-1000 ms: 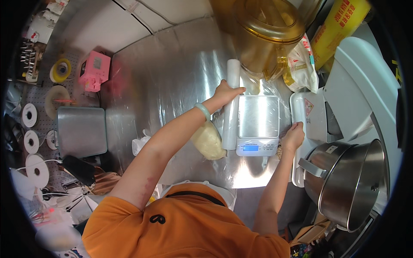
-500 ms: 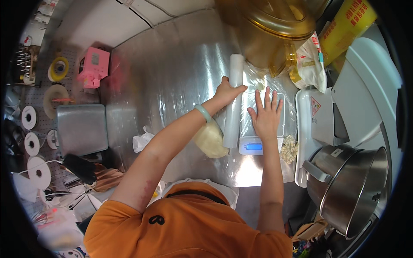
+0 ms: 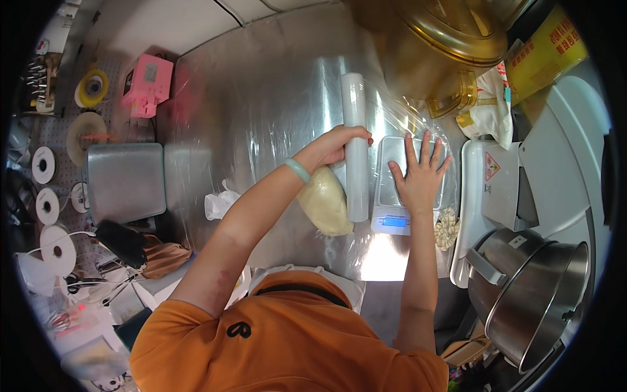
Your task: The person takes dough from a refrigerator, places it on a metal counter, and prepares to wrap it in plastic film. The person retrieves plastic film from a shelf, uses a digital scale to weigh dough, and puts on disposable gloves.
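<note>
My left hand [image 3: 336, 145] is closed around the middle of a roll of clear plastic wrap [image 3: 354, 176], which lies lengthwise away from me. Film stretches from the roll to the right, over a white kitchen scale [image 3: 390, 176] with a lit blue display. Flat on that film, with fingers spread, my right hand [image 3: 421, 184] rests over the scale's right side. A smooth pale lump of dough [image 3: 324, 208] sits under my left wrist, beside the near half of the roll. At the right of the scale is a pale, knobbly braided piece [image 3: 447, 230], partly covered by my right forearm.
A large amber lidded container [image 3: 418, 65] stands at the far right. Near right are a steel pot [image 3: 522, 287] and a white machine [image 3: 562, 144]. A crumpled white bag [image 3: 221, 204], a square metal tray [image 3: 126, 183] and a pink device [image 3: 147, 85] are at left.
The roll has moved left, away from the scale, in my left hand, whose fingers now wrap it more closely. The right hand stays spread over the scale. The whole view has shifted slightly.
</note>
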`<state>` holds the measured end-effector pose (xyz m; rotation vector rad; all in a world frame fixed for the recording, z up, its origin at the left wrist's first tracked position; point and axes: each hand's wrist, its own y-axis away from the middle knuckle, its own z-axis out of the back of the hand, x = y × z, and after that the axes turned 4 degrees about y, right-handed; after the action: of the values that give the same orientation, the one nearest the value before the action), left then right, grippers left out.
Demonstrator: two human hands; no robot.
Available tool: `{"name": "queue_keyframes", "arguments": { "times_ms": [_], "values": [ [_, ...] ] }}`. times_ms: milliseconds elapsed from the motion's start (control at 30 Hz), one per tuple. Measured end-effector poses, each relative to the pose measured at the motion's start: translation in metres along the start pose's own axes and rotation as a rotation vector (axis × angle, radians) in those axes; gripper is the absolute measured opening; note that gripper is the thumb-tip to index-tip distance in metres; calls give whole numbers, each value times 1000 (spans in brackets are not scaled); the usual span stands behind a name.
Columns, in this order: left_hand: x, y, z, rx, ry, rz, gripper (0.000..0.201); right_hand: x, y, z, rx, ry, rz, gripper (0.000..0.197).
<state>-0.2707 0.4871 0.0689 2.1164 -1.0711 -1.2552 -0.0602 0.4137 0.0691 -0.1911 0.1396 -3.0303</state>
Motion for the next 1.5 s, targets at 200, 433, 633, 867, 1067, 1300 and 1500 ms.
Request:
{"name": "queue_keyframes", "arguments": {
  "times_ms": [200, 433, 633, 867, 1067, 1300, 1500],
  "values": [
    [-1, -3, -3, -72, 105, -43, 26, 0, -1, -1, 1, 5, -8, 63],
    [-15, 12, -32, -133, -60, -163, 35, 0, 0, -1, 3, 24, -17, 63],
    [-8, -7, -37, -230, -17, -148, 35, 2, -2, 0, 3, 24, -20, 64],
    [-26, 43, -12, -189, -158, -84, 39, 1, -1, 1, 36, 21, -33, 65],
    [-26, 47, 22, -147, -117, -12, 44, 1, -1, 1, 44, 13, -19, 66],
    [-32, 51, 32, -232, -440, -121, 44, 0, -1, 4, 45, 8, -4, 84],
    [-34, 51, 39, -294, -586, -213, 46, 1, 0, 5, 17, -11, 11, 95]
  ]
}}
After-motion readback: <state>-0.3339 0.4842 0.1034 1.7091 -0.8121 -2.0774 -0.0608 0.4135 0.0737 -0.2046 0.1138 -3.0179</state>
